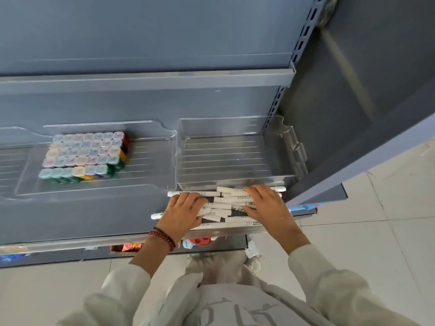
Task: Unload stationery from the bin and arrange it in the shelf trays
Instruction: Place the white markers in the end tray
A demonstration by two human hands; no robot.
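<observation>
A loose pile of white pens (226,205) lies on the grey shelf just in front of a clear plastic tray (287,147) that holds nothing. My left hand (182,211) lies on the pile's left end with fingers curled over several pens. My right hand (266,203) covers the right end, fingers bent over the pens. A second clear tray (150,161) to the left holds rows of upright markers with pale square caps (86,152). The bin is not in view.
A grey upper shelf (146,80) hangs above the trays. The shelf unit's side panel (353,114) stands at the right. Lower shelves with colourful goods (200,241) show under the front edge. A tiled floor (388,231) lies at the right.
</observation>
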